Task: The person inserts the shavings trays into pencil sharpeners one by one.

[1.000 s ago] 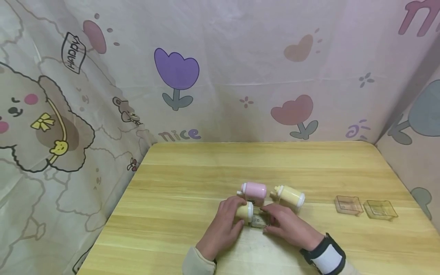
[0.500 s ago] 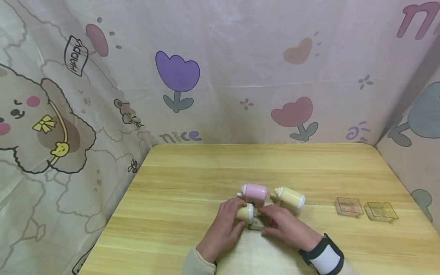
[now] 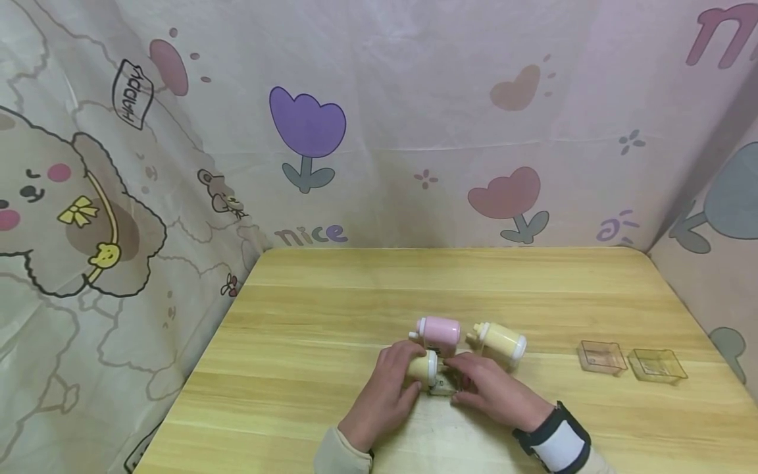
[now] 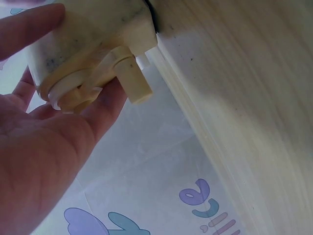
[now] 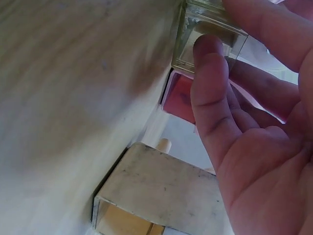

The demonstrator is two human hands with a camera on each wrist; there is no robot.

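A yellow hand-crank pencil sharpener lies near the front middle of the table, its white rim toward the right. My left hand grips its body from the left; the left wrist view shows the crank handle beside the fingers. At the sharpener's right end, my right hand pinches a clear shavings drawer between thumb and fingers. The drawer lies against the sharpener, partly covered by the fingers; how deep it sits inside cannot be told.
Just behind the hands lie a pink sharpener and a second yellow sharpener, whose open end shows in the right wrist view. Farther right are a pinkish clear drawer and a yellowish one. Printed cloth hangs behind the table.
My right hand has shifted slightly left, bringing the clear drawer closer to the yellow sharpener, and less of the drawer shows. My left hand holds its place.
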